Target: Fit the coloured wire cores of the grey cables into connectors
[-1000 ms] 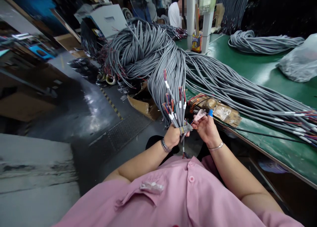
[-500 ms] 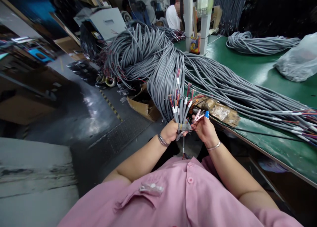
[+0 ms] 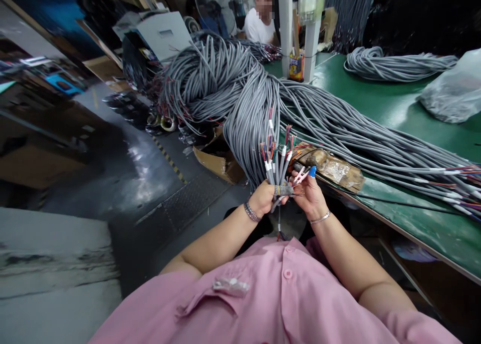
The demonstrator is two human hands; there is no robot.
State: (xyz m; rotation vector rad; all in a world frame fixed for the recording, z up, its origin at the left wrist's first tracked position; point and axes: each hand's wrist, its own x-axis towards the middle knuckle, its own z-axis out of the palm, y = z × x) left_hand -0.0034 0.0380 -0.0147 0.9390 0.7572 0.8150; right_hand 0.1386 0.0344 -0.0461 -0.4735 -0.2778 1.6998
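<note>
My left hand is closed round several grey cables, whose white-banded ends fan out upward with coloured wires bare. A grey sleeve with a yellow band, apparently on my left thumb, points toward the right. Close beside it, my right hand pinches a small pale pink two-armed tool, like a clip or snips; its exact kind is unclear. Blue covering wraps my right thumb tip. Thin wires reach from the left grip to the right fingers, and whether those fingers grip them is hidden.
A large heap of grey cables drapes over the green table and off its near edge. A taped brown block lies beyond my right hand. An open cardboard box stands on the floor. Further back sits a person in white.
Both hands have shifted slightly; the left, with its cables, has moved a little right, closer to the right hand. The person at the back has turned and leaned left.
</note>
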